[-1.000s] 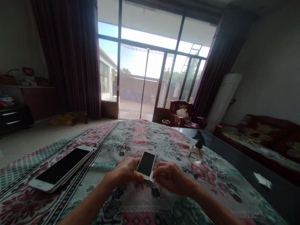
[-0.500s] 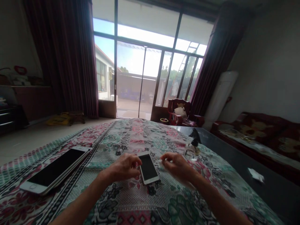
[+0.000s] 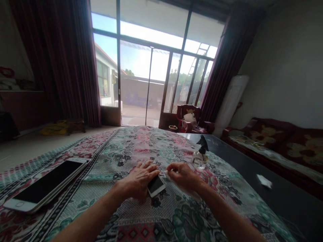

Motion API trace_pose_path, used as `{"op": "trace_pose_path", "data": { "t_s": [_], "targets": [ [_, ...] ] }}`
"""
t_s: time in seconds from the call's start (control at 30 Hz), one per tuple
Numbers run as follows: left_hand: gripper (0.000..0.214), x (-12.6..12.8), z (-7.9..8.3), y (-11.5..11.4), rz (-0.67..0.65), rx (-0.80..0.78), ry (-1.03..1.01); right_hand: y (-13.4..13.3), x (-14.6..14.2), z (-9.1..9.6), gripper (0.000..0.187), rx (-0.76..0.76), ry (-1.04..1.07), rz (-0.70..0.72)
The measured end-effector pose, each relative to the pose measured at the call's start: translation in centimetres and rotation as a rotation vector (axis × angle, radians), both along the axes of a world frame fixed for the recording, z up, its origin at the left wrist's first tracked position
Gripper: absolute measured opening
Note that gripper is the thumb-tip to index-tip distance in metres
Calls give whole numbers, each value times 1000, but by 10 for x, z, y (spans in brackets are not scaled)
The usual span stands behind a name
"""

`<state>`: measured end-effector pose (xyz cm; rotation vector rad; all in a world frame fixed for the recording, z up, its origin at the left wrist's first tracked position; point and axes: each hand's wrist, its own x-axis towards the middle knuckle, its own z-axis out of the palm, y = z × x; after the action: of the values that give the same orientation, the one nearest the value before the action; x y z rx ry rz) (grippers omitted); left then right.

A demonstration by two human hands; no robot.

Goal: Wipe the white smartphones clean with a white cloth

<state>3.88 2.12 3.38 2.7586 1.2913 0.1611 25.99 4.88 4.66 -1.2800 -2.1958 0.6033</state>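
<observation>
A white smartphone (image 3: 155, 187) with a dark screen lies face up on the patterned tablecloth (image 3: 148, 213). My left hand (image 3: 141, 178) is spread flat across its upper part, fingers stretched out, hiding that end. Just right of the phone, my right hand (image 3: 181, 175) is closed with its fingertips pinched. A bit of white, tissue-like material (image 3: 166, 172) shows at those fingertips; most of it is hidden, and a pale blur hangs below the hand. Behind my right hand stands a clear spray bottle (image 3: 199, 160) with a black trigger head.
On the left lies a larger white tablet (image 3: 45, 185), dark screen up, on top of another thin object. A crumpled white scrap (image 3: 264, 181) rests on the dark tabletop (image 3: 252, 161) at right. Beyond are a wooden armchair (image 3: 189, 119), a sofa (image 3: 272, 134) and glass doors (image 3: 141, 84).
My left hand has gone from touching the phone's left edge with bent fingers to lying spread over its upper part. My right hand stays closed beside the phone. The view has turned slightly right.
</observation>
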Motion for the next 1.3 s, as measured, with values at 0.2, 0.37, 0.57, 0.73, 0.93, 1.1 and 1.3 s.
{"op": "trace_pose_path", "data": {
  "t_s": [0.2, 0.37, 0.57, 0.73, 0.93, 1.1, 1.3],
  "targets": [
    [73, -15, 8, -10, 20, -46, -35, -2, -16, -12, 21, 158, -4, 42],
    [69, -24, 7, -5, -5, -65, -66, -8, -24, -15, 22, 193, -39, 161],
    [66, -30, 9, 0, 15, -105, -88, -14, -20, -3, 22, 150, -188, 127],
    [64, -28, 15, -3, 71, -106, -70, -25, -22, -1, 15, 158, -290, 53],
    [61, -26, 15, -4, 107, -49, -66, -42, -29, 2, 13, 104, -359, 41],
    [58, -26, 15, -3, 131, -42, -83, -56, -35, 2, 13, 87, -393, 72],
    [50, -27, 15, -5, 300, -27, -52, -72, -35, 15, 10, -49, -180, 197]
  ]
}}
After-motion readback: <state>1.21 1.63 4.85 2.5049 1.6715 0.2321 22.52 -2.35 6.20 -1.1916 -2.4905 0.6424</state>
